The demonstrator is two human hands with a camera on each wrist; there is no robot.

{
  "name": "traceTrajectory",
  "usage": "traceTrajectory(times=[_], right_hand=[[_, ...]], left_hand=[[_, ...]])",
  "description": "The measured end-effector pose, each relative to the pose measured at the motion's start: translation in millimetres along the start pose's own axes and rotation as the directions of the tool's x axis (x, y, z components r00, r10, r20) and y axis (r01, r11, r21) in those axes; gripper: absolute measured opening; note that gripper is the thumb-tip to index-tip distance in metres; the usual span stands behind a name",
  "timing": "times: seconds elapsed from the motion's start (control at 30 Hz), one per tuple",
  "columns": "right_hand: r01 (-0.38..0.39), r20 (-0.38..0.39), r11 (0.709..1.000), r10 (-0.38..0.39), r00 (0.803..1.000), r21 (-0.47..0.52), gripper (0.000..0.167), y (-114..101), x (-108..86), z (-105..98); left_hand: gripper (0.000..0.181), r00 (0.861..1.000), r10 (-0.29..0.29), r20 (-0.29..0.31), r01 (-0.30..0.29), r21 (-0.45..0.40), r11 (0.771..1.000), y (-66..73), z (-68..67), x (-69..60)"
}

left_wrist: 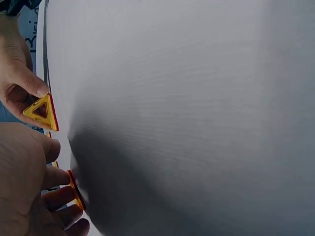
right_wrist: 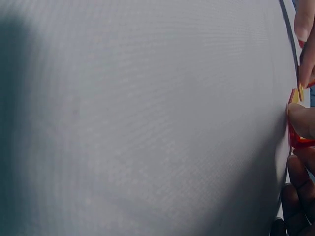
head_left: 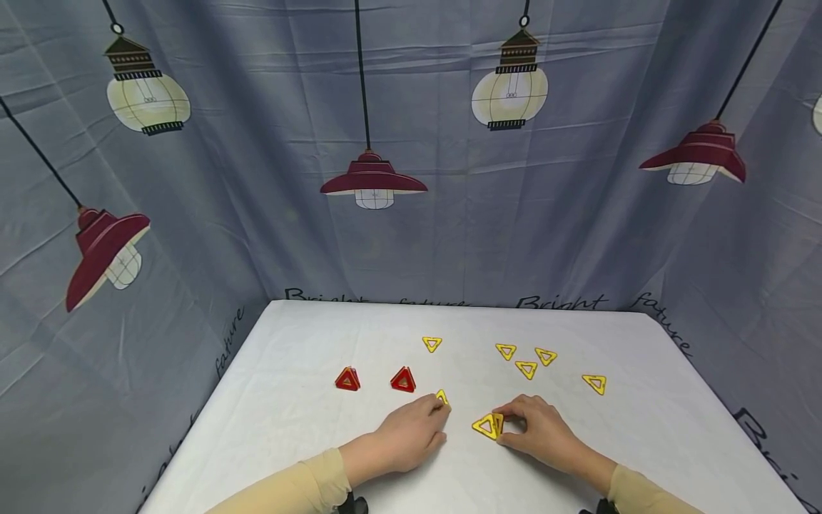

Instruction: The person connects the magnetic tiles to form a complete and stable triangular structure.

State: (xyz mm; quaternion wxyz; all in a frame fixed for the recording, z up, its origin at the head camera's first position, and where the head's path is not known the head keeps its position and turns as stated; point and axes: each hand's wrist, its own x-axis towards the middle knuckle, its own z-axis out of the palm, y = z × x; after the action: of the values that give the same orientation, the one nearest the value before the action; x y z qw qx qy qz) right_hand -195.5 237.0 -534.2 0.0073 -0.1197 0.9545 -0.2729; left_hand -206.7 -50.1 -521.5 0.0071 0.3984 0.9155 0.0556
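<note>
In the head view, my right hand [head_left: 544,434] pinches a pair of yellow triangle tiles [head_left: 486,426] between thumb and fingers, one tile angled against the other. The left wrist view also shows these yellow triangle tiles [left_wrist: 43,112] in that hand, with a red edge. My left hand [head_left: 411,434] rests low over the cloth, its fingertips touching another yellow triangle tile [head_left: 442,397], mostly hidden beneath them. The left wrist view shows the thumb apart from this tile [left_wrist: 76,191]. At the right wrist view's edge, the thumb [right_wrist: 301,120] presses a red-edged piece.
Two red pyramids [head_left: 347,379] [head_left: 403,380] stand left of centre. Loose yellow triangle tiles lie farther back: one at centre [head_left: 432,344], a cluster at right [head_left: 526,369], and one far right [head_left: 594,384]. A white cloth [head_left: 308,335] covers the table; a lamp-patterned curtain [head_left: 437,243] surrounds it.
</note>
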Motion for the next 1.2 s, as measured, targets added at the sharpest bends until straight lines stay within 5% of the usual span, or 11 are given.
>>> traceTrajectory(times=[0.2, 0.7, 0.8, 0.93, 1.2], right_hand=[[0.005, 0.002, 1.000, -0.005, 1.000, 0.009, 0.040, 0.5, -0.4, -0.1], [0.018, 0.001, 1.000, -0.018, 1.000, 0.007, 0.039, 0.7, -1.0, -0.6], [0.018, -0.002, 1.000, -0.018, 1.000, 0.004, 0.039, 0.8, -1.1, -0.6], [0.015, -0.003, 1.000, -0.015, 1.000, 0.007, 0.039, 0.0, -1.4, -1.0], [-0.026, 0.014, 1.000, 0.026, 1.000, 0.009, 0.041, -1.4, -1.3, -0.8]], left_hand=[[0.045, 0.999, 0.047, -0.026, -0.046, 0.016, 0.999, -4.3, -2.4, -12.8], [0.036, 0.982, 0.187, -0.037, -0.190, -0.110, 0.976, -29.0, -13.5, -37.3], [0.035, 0.989, 0.145, -0.024, -0.147, -0.192, 0.970, -31.4, -13.7, -35.8], [0.039, 1.000, 0.014, -0.027, -0.021, -0.292, 0.956, -31.0, -12.4, -30.4], [0.047, 0.978, -0.177, -0.110, 0.132, -0.325, 0.936, -27.7, 0.8, -22.0]])
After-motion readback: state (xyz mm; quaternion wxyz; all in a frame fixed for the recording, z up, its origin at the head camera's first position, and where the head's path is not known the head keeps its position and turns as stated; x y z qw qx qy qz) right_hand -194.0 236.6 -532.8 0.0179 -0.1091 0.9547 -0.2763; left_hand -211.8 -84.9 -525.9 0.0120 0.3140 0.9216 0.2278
